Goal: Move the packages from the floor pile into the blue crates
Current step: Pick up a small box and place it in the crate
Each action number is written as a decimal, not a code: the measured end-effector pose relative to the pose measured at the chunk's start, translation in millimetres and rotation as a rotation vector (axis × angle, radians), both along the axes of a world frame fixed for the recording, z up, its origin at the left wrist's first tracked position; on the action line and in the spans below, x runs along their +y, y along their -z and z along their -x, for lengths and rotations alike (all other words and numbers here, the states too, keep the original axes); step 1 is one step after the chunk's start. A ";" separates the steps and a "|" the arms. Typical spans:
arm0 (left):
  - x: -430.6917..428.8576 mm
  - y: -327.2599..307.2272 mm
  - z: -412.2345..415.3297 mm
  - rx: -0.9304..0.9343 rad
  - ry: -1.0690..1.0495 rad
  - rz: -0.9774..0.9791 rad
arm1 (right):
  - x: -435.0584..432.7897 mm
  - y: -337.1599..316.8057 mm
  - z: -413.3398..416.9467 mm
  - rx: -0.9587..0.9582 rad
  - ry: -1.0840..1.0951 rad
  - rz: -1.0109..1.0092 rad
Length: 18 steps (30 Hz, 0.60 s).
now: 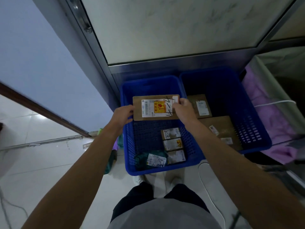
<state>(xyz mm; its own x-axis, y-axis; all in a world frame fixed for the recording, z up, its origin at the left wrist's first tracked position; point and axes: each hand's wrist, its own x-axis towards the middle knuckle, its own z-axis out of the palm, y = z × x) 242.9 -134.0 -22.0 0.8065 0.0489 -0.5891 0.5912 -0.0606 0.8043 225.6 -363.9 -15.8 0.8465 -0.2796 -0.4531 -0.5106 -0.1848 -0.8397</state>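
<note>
Head view: left hand (123, 114) and right hand (182, 109) each grip an end of a flat cardboard package (156, 107), label up, held over the left blue crate (132, 146). Right blue crate (247, 129) holds two cardboard packages.

Two blue crates (148, 79) (222, 90) are being shown, and six brown cardboard packages (156, 107) (171, 133) (173, 144) (176, 156) (200, 105) (221, 129), one green bagged package (151, 159) and two hands (122, 115) (183, 111) are being counted in and above them.
</note>
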 end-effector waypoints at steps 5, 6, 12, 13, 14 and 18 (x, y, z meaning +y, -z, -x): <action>21.9 48.8 -13.2 0.091 0.029 -0.037 | 19.7 33.5 -2.0 0.136 -0.019 0.018; 24.8 59.9 -14.4 0.115 0.022 -0.054 | 21.7 43.0 -2.5 0.160 -0.026 0.020; 25.1 116.8 -20.4 0.205 0.025 -0.194 | 25.2 104.1 -7.3 0.279 -0.097 0.026; 22.9 125.5 -19.5 0.226 0.043 -0.238 | 25.1 113.7 -8.8 0.295 -0.111 0.029; 20.8 134.8 -18.4 0.241 0.082 -0.294 | 25.1 124.1 -10.3 0.315 -0.126 0.029; 7.1 156.8 -13.4 0.266 0.175 -0.423 | 29.0 160.1 -13.4 0.410 -0.169 0.001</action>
